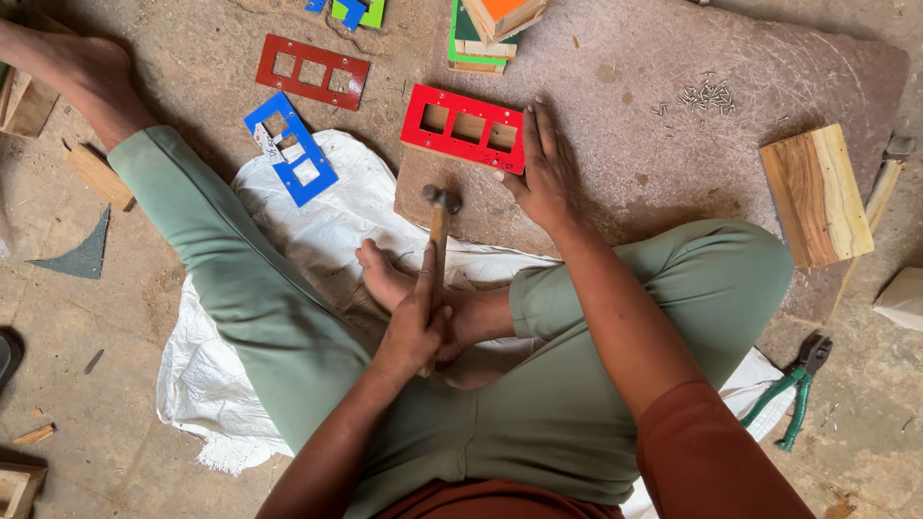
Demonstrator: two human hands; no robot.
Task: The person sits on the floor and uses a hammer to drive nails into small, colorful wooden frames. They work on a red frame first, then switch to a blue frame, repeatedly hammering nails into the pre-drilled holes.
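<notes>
Head view: left hand (pixel 415 322) has its grip closed around a hammer (pixel 439 219), head raised just short of the red frame (pixel 465 128). Right hand (pixel 545 168) lies flat, grip open, pinning the frame's right end on the stone slab (pixel 673 154). Nails (pixel 705 94) lie apart; none visibly driven yet.

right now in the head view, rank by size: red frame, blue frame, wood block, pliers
1. Red frame under the right hand
2. Wood block, looks close to the red frame, so unsure
3. Blue frame
4. Pliers
</notes>
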